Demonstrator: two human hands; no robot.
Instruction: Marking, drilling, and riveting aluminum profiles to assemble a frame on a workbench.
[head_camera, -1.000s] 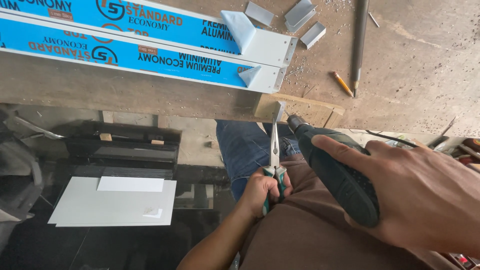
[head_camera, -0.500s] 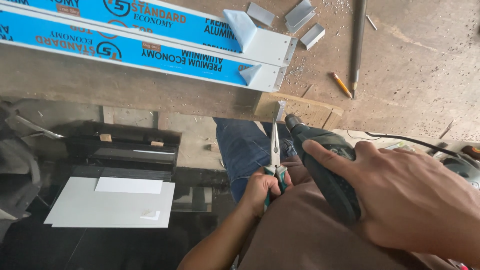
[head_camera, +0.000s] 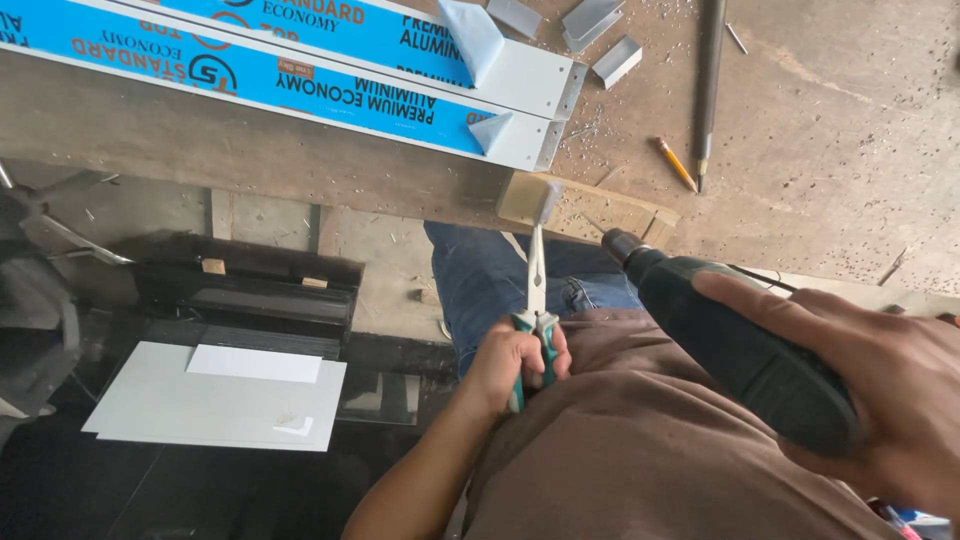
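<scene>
Two blue-filmed aluminium profiles (head_camera: 330, 75) along the workbench (head_camera: 850, 170) far edge; orange pencil (head_camera: 676, 164), metal offcuts (head_camera: 600, 35) near its centre; grey sheets (head_camera: 215, 405) below.

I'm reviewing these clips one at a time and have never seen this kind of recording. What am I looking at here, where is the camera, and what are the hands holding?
There is no machine here: a person works with bare hands, and the single camera sits on their head, looking down past their chest and lap.

The left hand grips green-handled pliers, whose tips pinch a small metal piece at the edge of a wooden workbench. The right hand holds a dark power drill, its nose pointing toward the bench edge.

On the bench lie two long aluminium profiles in blue protective film, some small cut metal offcuts, an orange pencil, a long dark rod and metal shavings. Below, on the floor, lie pale flat sheets.
</scene>
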